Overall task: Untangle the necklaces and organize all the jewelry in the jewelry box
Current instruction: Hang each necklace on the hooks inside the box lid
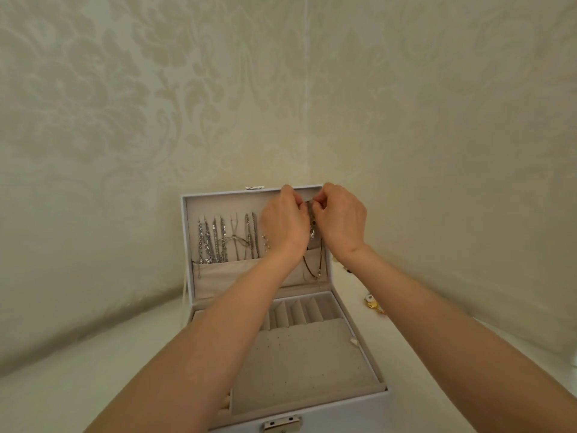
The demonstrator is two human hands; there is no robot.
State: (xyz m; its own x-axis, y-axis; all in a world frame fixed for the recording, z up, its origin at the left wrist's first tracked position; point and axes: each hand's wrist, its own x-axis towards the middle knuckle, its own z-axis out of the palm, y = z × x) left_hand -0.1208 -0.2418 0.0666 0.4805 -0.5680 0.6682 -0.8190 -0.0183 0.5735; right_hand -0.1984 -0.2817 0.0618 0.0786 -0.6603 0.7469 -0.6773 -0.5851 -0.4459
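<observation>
Head: left hand (pixel 282 221), right hand (pixel 340 218), necklace (pixel 312 229), lid edge (pixel 218 193)

One jewelry box (pixel 343 414) stands open on the counter (pixel 93 370). Its lid (pixel 224 200) carries at least six silver chains (pixel 218 239); overlap prevents an exact count. One dark necklace (pixel 313 267) hangs at the lid's right edge, pinched by two hands: left hand (pixel 282 220) and right hand (pixel 342 218). The tray holds one perforated panel (pixel 299 364) and about six ring slots (pixel 299 310). At least two gold pieces (pixel 373 304) lie beside the box's right wall.
</observation>
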